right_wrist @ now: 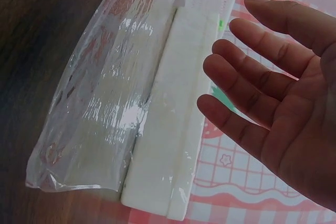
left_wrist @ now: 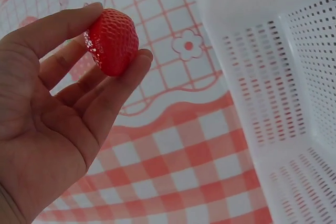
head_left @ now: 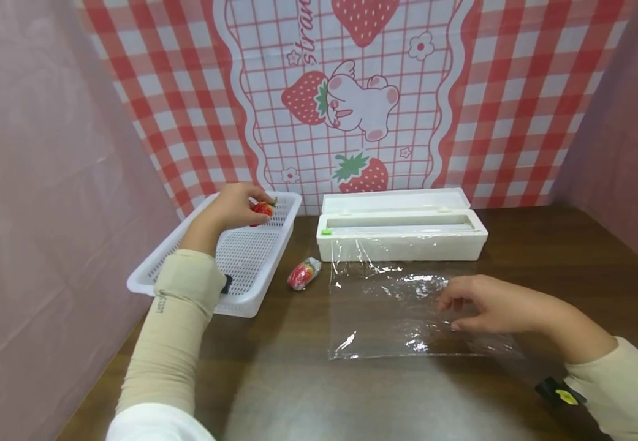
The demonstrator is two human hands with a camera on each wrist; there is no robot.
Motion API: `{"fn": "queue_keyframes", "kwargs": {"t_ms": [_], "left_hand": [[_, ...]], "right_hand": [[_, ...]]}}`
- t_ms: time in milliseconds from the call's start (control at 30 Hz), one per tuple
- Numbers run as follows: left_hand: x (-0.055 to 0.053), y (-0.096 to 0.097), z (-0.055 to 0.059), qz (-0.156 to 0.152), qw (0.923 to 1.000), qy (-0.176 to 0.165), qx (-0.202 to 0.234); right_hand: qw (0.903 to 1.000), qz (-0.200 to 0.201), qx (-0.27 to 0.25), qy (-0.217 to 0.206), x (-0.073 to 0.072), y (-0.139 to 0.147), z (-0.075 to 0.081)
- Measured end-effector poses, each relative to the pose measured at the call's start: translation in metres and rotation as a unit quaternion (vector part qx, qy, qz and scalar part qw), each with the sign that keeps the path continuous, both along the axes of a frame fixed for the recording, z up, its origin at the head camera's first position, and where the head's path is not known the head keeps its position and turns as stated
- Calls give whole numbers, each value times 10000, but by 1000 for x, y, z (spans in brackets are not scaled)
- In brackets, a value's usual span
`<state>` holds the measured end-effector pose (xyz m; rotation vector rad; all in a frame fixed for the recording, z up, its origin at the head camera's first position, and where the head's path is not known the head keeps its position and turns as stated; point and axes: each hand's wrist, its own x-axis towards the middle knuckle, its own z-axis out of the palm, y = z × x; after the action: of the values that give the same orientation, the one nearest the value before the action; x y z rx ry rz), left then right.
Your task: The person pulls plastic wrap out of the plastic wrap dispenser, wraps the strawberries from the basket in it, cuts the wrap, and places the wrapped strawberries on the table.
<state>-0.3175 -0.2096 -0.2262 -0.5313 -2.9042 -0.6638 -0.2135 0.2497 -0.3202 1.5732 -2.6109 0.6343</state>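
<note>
My left hand [head_left: 237, 207] pinches a red strawberry [left_wrist: 113, 41] between thumb and fingertips, above the far end of a white perforated basket [head_left: 266, 294]. In the head view the strawberry's green stem points to the right. A sheet of clear plastic wrap [head_left: 385, 312] is drawn out from a white dispenser box [head_left: 401, 248] and lies over the front of it onto the table. Over the right part of this sheet hovers my right hand [head_left: 489, 304], its fingers loosely bent and holding nothing. A wrapped strawberry [head_left: 304, 274] lies on the table between the basket and the sheet.
The dispenser's lid [head_left: 396, 199] stands raised at the back, with a small green piece [head_left: 326, 232] at the box's left end. Behind rises a strawberry-print cloth [head_left: 363, 98]. Pink covering [head_left: 37, 184] lines the left side, and the brown table [head_left: 307, 392] reaches toward me.
</note>
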Motion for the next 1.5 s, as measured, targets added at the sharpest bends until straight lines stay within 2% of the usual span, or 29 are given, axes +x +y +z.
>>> {"fn": "queue_keyframes", "kwargs": {"t_ms": [267, 500, 867, 1067, 1200, 1500], "left_hand": [[12, 14, 13, -240, 9997, 81, -43], [25, 29, 17, -695, 9971, 244, -208], [44, 59, 6, -1381, 9899, 215, -247], [51, 73, -2, -1767, 9818, 232, -663], [55, 81, -6, -1968, 9771, 345, -731], [68, 102, -12, -2391, 9668, 335, -840]], "right_hand": [[9999, 52, -62, 72, 2, 2, -4], [9999, 58, -73, 96, 2, 4, -3], [10000, -53, 3, -30, 5, 6, -2], [10000, 31, -76, -25, 7, 5, -5], [10000, 29, -62, -13, 8, 5, -6], [10000, -10, 34, -81, 10, 4, -5]]}}
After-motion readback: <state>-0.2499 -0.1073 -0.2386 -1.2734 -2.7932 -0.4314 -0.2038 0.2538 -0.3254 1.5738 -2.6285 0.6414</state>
